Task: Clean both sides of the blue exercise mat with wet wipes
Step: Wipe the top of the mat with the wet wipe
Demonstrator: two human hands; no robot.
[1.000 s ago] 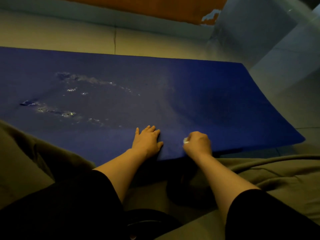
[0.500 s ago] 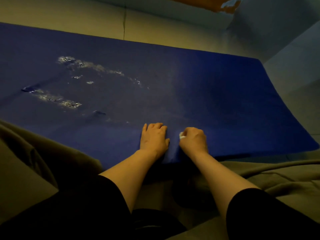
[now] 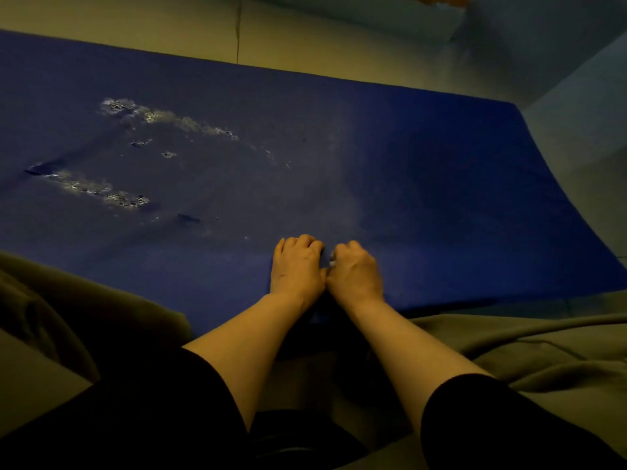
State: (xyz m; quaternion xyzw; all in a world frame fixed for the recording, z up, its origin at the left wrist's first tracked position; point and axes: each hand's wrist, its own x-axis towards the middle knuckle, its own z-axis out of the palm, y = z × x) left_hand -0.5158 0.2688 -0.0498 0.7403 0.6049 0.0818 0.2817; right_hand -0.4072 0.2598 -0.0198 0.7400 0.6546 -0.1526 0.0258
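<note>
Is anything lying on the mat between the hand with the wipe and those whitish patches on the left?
Only the left hand, resting beside the right hand that holds the wipe. Beyond it, bare mat runs to the patches.

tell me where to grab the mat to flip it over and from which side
Probably the near long edge of the mat, just right of the right hand, coming from the person's side. That edge lies closest, and a dark shadow under it suggests it sits slightly lifted over the olive blanket, so fingers could slip beneath. The left hand already rests beside it. The far edge is a longer stretch.
</note>
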